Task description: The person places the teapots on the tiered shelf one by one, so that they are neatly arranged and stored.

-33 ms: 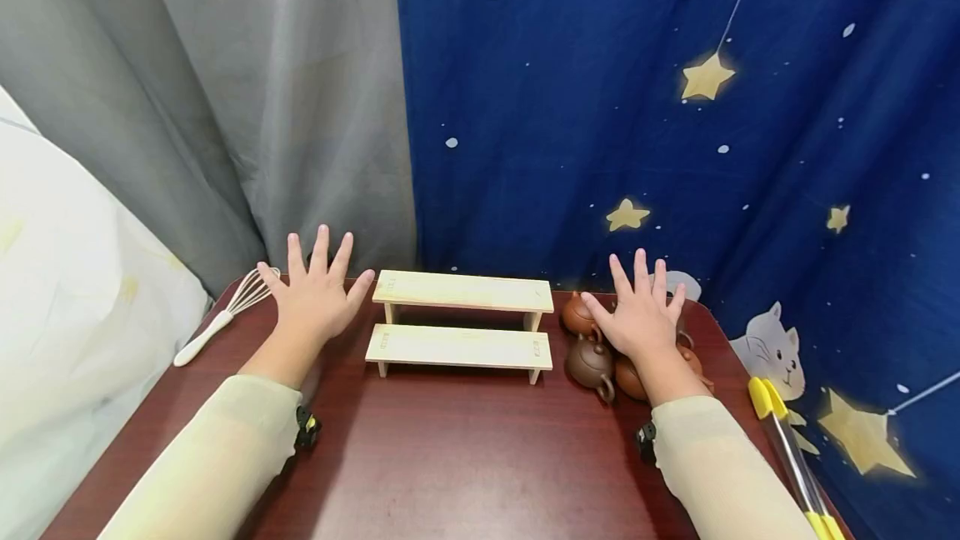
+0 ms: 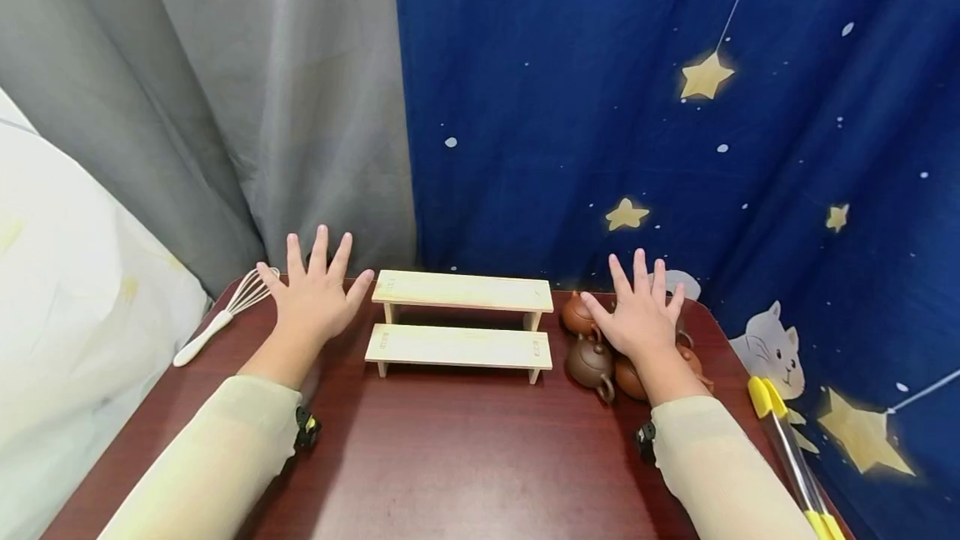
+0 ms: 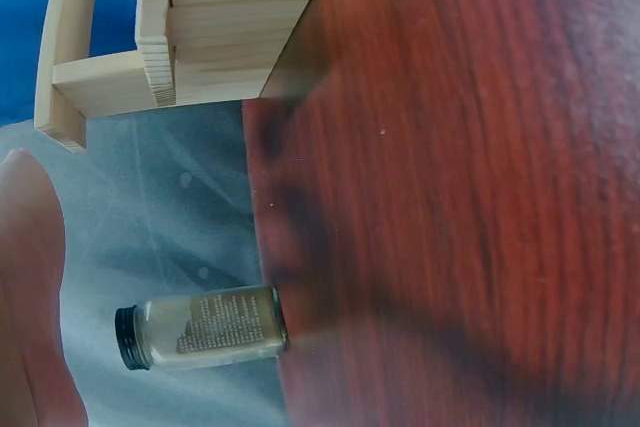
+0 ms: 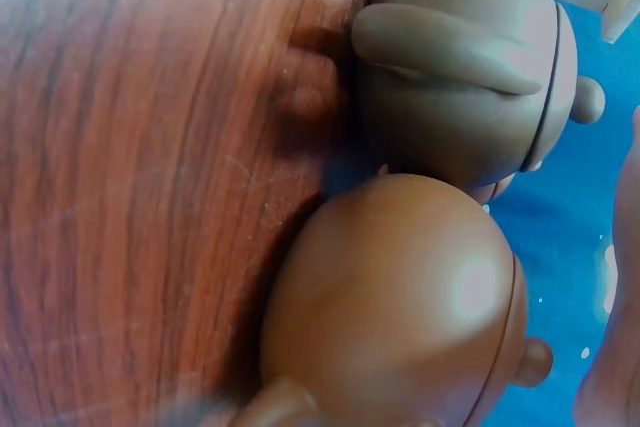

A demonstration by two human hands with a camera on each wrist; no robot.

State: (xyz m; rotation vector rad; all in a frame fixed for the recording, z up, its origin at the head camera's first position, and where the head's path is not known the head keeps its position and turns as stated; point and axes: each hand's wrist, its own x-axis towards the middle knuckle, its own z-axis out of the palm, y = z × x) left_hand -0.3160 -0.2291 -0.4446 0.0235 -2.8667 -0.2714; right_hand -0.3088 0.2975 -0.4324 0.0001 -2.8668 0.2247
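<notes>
Left wrist view gives me a black-lidded jar [image 3: 210, 327] upright on the red-brown counter [image 2: 450, 457]; in the head view the left hand [image 2: 313, 298] mostly covers it. Grey curtain [image 2: 300, 107], starry blue curtain [image 2: 540, 107] behind. Both hands splayed, holding nothing; right hand [image 2: 641, 319] above clustered teapots [image 2: 590, 362]. Wooden stand [image 2: 459, 347] between, long axis left-right.

The stand [image 2: 459, 347] sits between whisk [image 2: 216, 327], left, and seemingly touching teapots [image 2: 590, 362], right.
</notes>
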